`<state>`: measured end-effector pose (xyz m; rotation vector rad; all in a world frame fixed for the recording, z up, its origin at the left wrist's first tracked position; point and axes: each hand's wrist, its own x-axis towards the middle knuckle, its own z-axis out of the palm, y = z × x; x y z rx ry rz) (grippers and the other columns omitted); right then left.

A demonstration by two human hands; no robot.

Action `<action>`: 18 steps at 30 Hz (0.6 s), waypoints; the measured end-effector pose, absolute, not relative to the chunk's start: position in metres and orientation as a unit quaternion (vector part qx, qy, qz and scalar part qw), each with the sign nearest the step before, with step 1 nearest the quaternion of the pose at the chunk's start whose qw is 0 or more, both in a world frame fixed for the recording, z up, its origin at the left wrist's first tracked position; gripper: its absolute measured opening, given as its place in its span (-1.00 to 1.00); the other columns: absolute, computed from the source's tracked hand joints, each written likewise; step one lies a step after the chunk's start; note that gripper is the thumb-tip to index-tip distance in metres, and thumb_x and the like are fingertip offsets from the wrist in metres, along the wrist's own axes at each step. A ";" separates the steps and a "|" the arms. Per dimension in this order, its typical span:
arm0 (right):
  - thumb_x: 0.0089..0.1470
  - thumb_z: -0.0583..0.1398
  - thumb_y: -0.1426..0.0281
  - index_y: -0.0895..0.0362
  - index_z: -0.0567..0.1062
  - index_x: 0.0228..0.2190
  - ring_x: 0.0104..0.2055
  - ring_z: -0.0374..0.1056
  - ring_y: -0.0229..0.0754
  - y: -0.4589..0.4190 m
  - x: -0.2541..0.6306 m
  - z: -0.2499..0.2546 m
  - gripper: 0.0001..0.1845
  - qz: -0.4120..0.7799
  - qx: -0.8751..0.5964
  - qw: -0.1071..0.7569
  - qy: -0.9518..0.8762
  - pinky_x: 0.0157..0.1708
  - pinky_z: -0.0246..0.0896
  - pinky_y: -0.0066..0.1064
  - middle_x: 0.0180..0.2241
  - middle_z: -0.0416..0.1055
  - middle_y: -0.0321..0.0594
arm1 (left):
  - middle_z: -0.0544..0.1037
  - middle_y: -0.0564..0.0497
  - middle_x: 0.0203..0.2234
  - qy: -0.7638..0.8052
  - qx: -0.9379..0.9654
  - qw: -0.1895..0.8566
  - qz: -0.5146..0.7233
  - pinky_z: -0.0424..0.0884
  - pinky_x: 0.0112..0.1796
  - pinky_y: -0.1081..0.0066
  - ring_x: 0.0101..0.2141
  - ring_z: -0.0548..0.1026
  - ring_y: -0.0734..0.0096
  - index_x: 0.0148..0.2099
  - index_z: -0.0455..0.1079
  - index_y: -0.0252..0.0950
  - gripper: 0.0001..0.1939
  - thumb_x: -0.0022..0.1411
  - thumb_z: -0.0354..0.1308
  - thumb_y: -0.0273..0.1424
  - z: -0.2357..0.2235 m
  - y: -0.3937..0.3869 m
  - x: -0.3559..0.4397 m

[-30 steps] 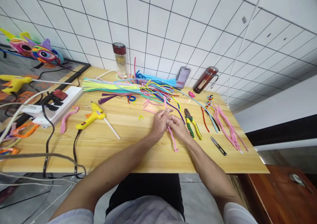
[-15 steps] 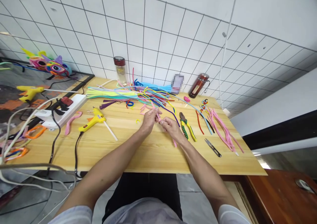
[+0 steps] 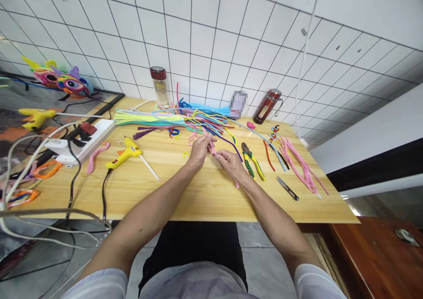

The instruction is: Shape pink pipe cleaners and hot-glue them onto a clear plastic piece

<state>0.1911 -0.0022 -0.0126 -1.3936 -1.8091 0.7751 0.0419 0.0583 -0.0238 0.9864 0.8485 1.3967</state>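
A pink pipe cleaner (image 3: 212, 147) runs between my two hands over the middle of the table. My left hand (image 3: 201, 151) is closed around its upper part, with the fingers curled. My right hand (image 3: 230, 163) pinches it lower down between thumb and fingertips. A pink end (image 3: 237, 185) shows below my right wrist; I cannot tell whether it belongs to the same piece. Just beyond the hands lies a loose heap of coloured pipe cleaners (image 3: 208, 119). Pliers with green and yellow handles (image 3: 253, 161) rest to the right of my right hand.
On the left are a yellow glue gun (image 3: 124, 153), its cord, and a white power strip (image 3: 87, 143). Thread snips (image 3: 287, 188) and a pink pipe cleaner bundle (image 3: 299, 164) lie at right. A glass bottle (image 3: 160, 87) and a red-brown flask (image 3: 267, 106) stand by the wall.
Both hands stay closed on the pink pipe cleaner, and the right fingers have shifted slightly along it. The whole view has tilted a little; the things on the table lie as before.
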 end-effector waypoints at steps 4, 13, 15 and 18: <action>0.23 0.15 0.09 0.11 0.65 -0.31 -0.49 0.14 -0.23 -0.003 0.189 -0.007 -0.60 0.280 -0.530 0.356 -0.717 -0.45 -0.01 -0.42 -0.58 0.27 -0.36 | 0.40 0.07 -0.63 0.370 0.383 0.592 0.605 0.23 -0.59 0.53 -0.66 0.29 0.62 -0.43 0.46 -0.34 -0.52 0.30 0.21 -0.01 -0.019 0.059 0.042; 0.25 0.14 0.10 0.15 0.65 -0.23 -0.51 0.16 -0.26 -0.016 0.183 0.009 -0.58 0.288 -0.530 0.331 -0.726 -0.45 0.05 -0.43 -0.59 0.28 -0.38 | 0.33 0.12 -0.65 0.337 0.330 0.632 0.614 0.14 -0.62 0.50 -0.69 0.23 0.64 -0.45 0.43 -0.34 -0.46 0.28 0.22 0.06 -0.011 0.059 0.041; 0.26 0.13 0.10 0.17 0.65 -0.15 -0.54 0.12 -0.27 -0.023 0.184 0.012 -0.55 0.306 -0.528 0.327 -0.722 -0.47 0.03 -0.44 -0.61 0.25 -0.41 | 0.34 0.12 -0.63 0.326 0.330 0.637 0.616 0.13 -0.62 0.50 -0.69 0.23 0.65 -0.42 0.43 -0.34 -0.45 0.26 0.22 0.08 -0.012 0.060 0.040; 0.25 0.13 0.11 0.16 0.65 -0.16 -0.56 0.12 -0.28 -0.030 0.185 0.013 -0.56 0.287 -0.548 0.338 -0.709 -0.49 0.02 -0.44 -0.61 0.26 -0.40 | 0.34 0.13 -0.60 0.301 0.357 0.647 0.603 0.12 -0.62 0.50 -0.69 0.23 0.64 -0.36 0.43 -0.33 -0.45 0.23 0.23 0.12 -0.014 0.055 0.044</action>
